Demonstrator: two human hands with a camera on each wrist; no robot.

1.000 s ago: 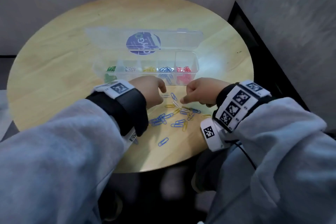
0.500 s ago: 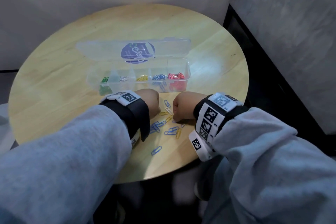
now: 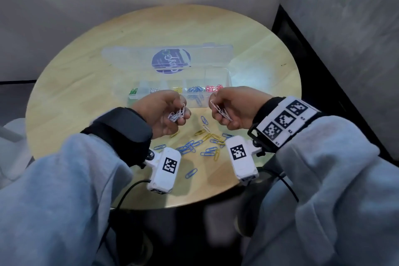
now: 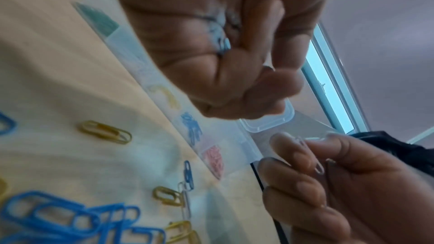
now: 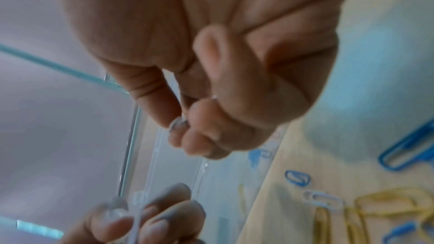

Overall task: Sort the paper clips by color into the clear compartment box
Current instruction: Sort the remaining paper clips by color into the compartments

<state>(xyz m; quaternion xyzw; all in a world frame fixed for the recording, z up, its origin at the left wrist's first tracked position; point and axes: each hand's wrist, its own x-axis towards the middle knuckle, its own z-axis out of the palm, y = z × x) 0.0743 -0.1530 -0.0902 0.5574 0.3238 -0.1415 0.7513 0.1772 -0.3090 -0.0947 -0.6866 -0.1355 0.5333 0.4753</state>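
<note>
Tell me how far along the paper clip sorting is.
Partly done: the clear box already holds green, white, yellow, blue and red clips in separate compartments. The left hand and right hand each hold white clips. Blue and yellow clips remain loose on the table.

The left hand (image 4: 225, 47) is filling the top of the frame, its fingers curling around a small bunch of pale paper clips (image 4: 223, 42), which are blurred and possibly white. The right hand (image 4: 347, 188) is sitting at the lower right, pinching another pale clip (image 4: 312, 157) between thumb and fingers. Behind both hands, the clear compartment box (image 4: 265, 125) is lying along the wooden table (image 4: 58, 81), showing green, yellow, blue and red clips in separate compartments. Loose blue clips (image 4: 58, 216) and yellow clips (image 4: 105, 132) are lying scattered on the tabletop nearby.
</note>
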